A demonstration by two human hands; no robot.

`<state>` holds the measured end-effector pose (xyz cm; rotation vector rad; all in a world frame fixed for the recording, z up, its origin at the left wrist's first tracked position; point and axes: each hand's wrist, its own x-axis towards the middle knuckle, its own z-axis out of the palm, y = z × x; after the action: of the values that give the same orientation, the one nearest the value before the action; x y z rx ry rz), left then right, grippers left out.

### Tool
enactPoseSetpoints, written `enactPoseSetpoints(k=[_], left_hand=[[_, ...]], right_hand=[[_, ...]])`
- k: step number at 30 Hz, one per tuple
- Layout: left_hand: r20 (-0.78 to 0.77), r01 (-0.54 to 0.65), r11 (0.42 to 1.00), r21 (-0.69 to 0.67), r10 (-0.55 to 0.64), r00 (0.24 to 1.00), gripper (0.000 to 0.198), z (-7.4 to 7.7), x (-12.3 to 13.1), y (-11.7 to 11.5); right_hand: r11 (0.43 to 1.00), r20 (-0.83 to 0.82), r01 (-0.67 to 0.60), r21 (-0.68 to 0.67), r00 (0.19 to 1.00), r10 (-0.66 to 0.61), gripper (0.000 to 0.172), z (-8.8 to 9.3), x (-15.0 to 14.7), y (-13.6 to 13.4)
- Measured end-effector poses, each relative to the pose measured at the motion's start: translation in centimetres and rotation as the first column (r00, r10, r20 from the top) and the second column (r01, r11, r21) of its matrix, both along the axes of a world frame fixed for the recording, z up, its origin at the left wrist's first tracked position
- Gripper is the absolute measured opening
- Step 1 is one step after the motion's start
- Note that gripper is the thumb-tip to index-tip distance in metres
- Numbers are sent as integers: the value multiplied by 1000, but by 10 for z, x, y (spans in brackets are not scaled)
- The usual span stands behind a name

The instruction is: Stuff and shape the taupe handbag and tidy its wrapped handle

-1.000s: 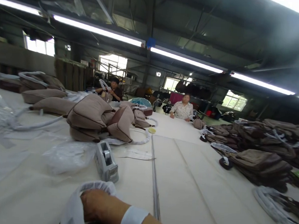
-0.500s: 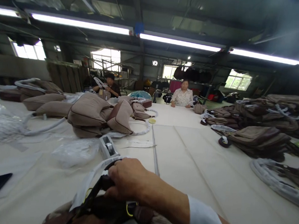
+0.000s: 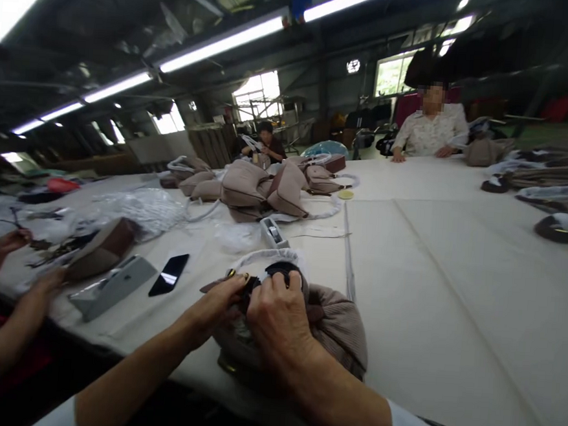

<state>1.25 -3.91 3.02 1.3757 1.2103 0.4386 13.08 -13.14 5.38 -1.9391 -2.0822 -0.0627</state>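
A taupe handbag (image 3: 341,330) with brown trim rests on the pale table in front of me. Its handle (image 3: 256,255), wrapped in white covering, arches up behind my hands. My right hand (image 3: 282,310) is closed around a coiled black strap (image 3: 283,268) over the bag's top. Beside it, my left hand (image 3: 219,302) pinches a dark piece of the strap, with a brass-coloured bit at the fingertips. My hands hide most of the bag's opening. Just beyond the bag stands a grey tape dispenser (image 3: 273,233).
Stuffed taupe handbags (image 3: 247,188) are heaped further back, with clear plastic (image 3: 143,209) nearby. A phone (image 3: 169,274) and a grey tape dispenser (image 3: 113,285) lie leftward. A co-worker's hands (image 3: 40,283) work at far left. More bags (image 3: 549,173) lie right; two people sit opposite.
My view has swung left and tilted. My left hand now shows at the bag, pinching the strap. The right hand keeps hold of the strap, and the bag appears further from me.
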Motion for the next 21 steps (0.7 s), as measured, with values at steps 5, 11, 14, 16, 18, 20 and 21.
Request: enactPoseSetpoints(k=[5,11,14,16,18,20,21], left_hand=[[-22,1,998,64,0,1000,66,4,7,-5],[-139,150,904,401,-102,985,60,-3,8,-8],[-305,416,708,571,-287,908,42,-17,16,-11],[-427,617,559,554,-446,787,38,-31,21,-11],[-573,796,386,467,-553,604,34,-48,24,-5],[-684,863,312,396,-528,504,28,-68,24,11],[-696,874,301,381,-530,485,29,-77,26,20]], right_hand=[[978,-73,-69,-196,996,56,30,-39,-22,-1],[974,-108,-15,-225,994,-10,25,-68,11,-7],[994,-185,-107,-16,977,103,17,-66,33,-36],[956,-256,-108,271,950,180,15,-72,50,-67],[873,-297,-11,487,938,177,14,-87,71,-104],[835,-302,147,530,953,24,14,-113,94,-146],[822,-287,235,519,954,-91,15,-129,105,-168]])
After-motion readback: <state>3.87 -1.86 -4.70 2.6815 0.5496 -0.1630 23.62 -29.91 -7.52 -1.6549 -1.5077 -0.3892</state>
